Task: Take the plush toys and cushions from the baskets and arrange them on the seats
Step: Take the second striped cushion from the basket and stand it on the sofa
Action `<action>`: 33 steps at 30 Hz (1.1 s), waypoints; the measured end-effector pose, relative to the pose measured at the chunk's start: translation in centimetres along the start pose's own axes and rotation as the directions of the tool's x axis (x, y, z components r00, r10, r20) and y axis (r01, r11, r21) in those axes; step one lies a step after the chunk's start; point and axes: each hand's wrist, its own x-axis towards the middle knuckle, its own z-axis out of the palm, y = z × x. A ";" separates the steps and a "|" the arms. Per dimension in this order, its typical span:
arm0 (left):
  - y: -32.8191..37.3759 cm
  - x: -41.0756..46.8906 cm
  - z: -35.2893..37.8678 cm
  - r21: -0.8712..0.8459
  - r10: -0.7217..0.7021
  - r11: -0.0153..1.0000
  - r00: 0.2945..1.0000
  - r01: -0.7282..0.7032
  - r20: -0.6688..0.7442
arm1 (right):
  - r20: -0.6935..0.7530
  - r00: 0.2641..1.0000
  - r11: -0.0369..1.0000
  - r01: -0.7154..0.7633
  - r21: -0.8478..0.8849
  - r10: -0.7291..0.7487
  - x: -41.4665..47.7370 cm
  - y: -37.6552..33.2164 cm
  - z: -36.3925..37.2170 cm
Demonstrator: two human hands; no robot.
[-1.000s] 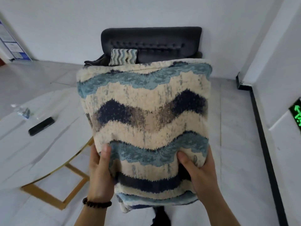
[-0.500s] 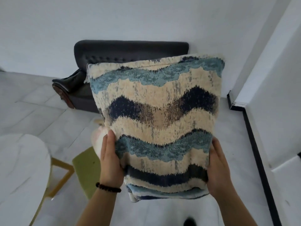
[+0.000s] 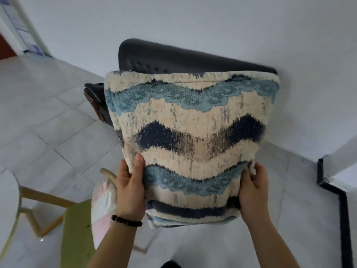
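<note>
Cushion (image 3: 191, 144) up in both my hands, filling the centre of the frame.

My left hand (image 3: 130, 190) clamps its lower left edge, thumb pressed across the front, a dark bead bracelet (image 3: 126, 221) on that wrist; my right hand (image 3: 253, 190) clamps the lower right edge, fingers curled into the fabric. Wavy bands of cream, teal and navy face me, cushion upright and clear of the floor. Behind its top edge sits a dark tufted sofa (image 3: 173, 59) against the white wall. Lower left: a green seat (image 3: 77, 233), and a pale pink and white soft thing (image 3: 102, 206) partly hidden behind my left forearm.
</note>
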 end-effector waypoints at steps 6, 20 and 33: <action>-1.1 16.0 4.0 -0.192 -0.021 0.981 0.995 0.001 -0.102 | -0.043 0.992 0.986 0.111 -0.126 -0.117 14.4 1.5 9.6; -3.4 49.0 14.1 0.274 -0.083 0.956 0.993 0.103 -0.084 | -0.019 0.996 0.986 0.079 -0.144 -0.083 37.7 3.6 28.6; -2.1 80.4 24.2 0.310 0.090 -0.307 0.296 -0.900 0.951 | 0.184 0.981 0.948 0.110 -0.298 -0.056 57.3 7.4 46.5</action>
